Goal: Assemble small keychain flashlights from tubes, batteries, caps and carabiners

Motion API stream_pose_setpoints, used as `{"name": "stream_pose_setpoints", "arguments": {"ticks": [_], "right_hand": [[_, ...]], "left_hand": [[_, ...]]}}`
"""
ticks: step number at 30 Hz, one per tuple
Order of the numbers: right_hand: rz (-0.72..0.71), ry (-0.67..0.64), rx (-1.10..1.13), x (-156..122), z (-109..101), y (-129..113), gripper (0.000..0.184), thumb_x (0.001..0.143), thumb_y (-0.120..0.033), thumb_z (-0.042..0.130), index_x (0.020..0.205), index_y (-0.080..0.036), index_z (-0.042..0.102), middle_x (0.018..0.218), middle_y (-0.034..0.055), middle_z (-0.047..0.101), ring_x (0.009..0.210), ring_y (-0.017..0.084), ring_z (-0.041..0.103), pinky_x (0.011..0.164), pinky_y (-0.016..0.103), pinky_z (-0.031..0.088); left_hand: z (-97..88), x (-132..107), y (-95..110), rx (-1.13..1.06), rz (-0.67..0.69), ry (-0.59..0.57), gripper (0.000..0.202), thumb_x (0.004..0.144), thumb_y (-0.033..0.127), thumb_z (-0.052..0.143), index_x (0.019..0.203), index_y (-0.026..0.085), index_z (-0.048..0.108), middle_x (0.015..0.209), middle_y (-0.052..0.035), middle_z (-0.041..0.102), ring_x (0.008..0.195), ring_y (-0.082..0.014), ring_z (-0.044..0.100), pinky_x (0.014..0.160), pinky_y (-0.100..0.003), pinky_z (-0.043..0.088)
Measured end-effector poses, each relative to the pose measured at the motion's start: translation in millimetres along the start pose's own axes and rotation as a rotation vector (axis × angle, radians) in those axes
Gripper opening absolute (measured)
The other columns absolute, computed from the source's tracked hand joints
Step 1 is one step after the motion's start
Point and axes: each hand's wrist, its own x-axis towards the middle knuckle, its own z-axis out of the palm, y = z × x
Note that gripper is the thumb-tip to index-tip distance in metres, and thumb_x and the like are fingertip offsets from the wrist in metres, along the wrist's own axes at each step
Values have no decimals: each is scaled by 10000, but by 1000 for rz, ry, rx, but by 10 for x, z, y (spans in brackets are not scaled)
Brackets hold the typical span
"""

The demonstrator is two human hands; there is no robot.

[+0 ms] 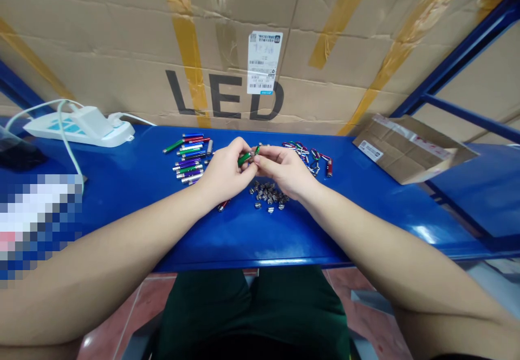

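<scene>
My left hand [223, 173] and my right hand [282, 170] meet above the blue bench [260, 241]. Between their fingers is a small green metal torch body [245, 158], and a short green piece [257, 150] shows just beyond it; the fingers hide where they join. Below my hands lies a loose heap of small metal button-like parts [268, 195]. To the left lie several coloured metal tubes [189, 159] in a rough row. To the right is a tangle of keyring clips [306, 157] with a red torch [329, 168].
A white power strip [79, 127] with cables sits at the back left. A flat cardboard parcel [406, 149] lies at the back right. A large taped carton printed LED [223, 97] stands behind the bench. Blurred, pixelated matter covers the lower left.
</scene>
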Motion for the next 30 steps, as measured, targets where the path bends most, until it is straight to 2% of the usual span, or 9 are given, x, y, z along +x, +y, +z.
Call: {"name": "stream_pose_setpoints", "arguments": {"ticks": [4, 6, 9, 12, 15, 18, 24, 27, 30], "right_hand": [[-79, 12, -114, 26, -13, 11, 347, 717, -428, 937, 866, -184, 742, 855, 20, 780, 757, 147, 725, 823, 343, 654], [-101, 20, -140, 37, -28, 9, 346, 738, -385, 911, 942, -188, 713, 823, 5, 759, 719, 141, 715, 782, 338, 652], [-142, 47, -176, 49, -69, -8, 356, 777, -325, 864, 1032, -205, 647, 777, -18, 719, 673, 140, 694, 709, 326, 634], [-178, 45, -280, 49, -114, -38, 226, 834, -304, 795, 956, -192, 641, 800, 3, 702, 675, 131, 663, 668, 308, 604], [-200, 15, -383, 31, -138, -62, 149, 869, -271, 730, 966, -185, 655, 823, 7, 691, 671, 120, 636, 648, 297, 571], [-237, 9, -481, 10, -141, -74, 200, 857, -214, 714, 1048, -183, 665, 852, 11, 696, 712, 127, 642, 674, 299, 554], [-209, 15, -470, -18, -106, -72, 298, 857, -311, 766, 1106, -176, 676, 877, 34, 724, 704, 149, 662, 679, 331, 597], [-297, 58, -556, -49, -80, -55, 344, 864, -330, 782, 1163, -188, 688, 935, 50, 750, 746, 169, 689, 704, 349, 611], [-401, 111, -690, -64, -81, -32, 263, 911, -346, 748, 1119, -187, 722, 977, 75, 784, 807, 199, 727, 775, 387, 622]], "left_hand": [[-29, -15, 14, -15, 5, -42, 173, 884, 267, 633, 942, 228, 475, 719, 39, 584, 621, -150, 525, 617, -289, 406], [-41, -18, 20, -14, 38, -70, 128, 925, 277, 593, 923, 225, 476, 739, 24, 612, 644, -156, 543, 644, -301, 414], [-51, -11, -3, -69, 28, -87, 118, 950, 309, 590, 969, 210, 528, 861, -12, 686, 750, -178, 616, 712, -321, 445], [-59, 17, -59, -156, -26, -51, 203, 967, 388, 610, 1024, 194, 597, 975, -38, 712, 852, -193, 643, 772, -332, 459], [-70, 51, -101, -250, -96, -84, 261, 967, 440, 610, 919, 184, 626, 842, -20, 668, 746, -167, 580, 697, -309, 427], [-80, 73, -103, -318, -176, -141, 288, 955, 428, 615, 798, 186, 600, 693, 12, 579, 609, -130, 471, 589, -281, 352], [-65, 84, -50, -447, -274, -69, 231, 928, 335, 648, 774, 198, 544, 660, 37, 555, 532, -96, 401, 504, -250, 287], [-51, 83, -12, -540, -349, -63, 249, 939, 282, 636, 743, 201, 505, 631, 48, 514, 509, -86, 391, 474, -235, 284], [-40, 75, 18, -624, -418, -99, 249, 960, 259, 619, 753, 204, 493, 612, 59, 477, 463, -75, 366, 435, -221, 239]]}}
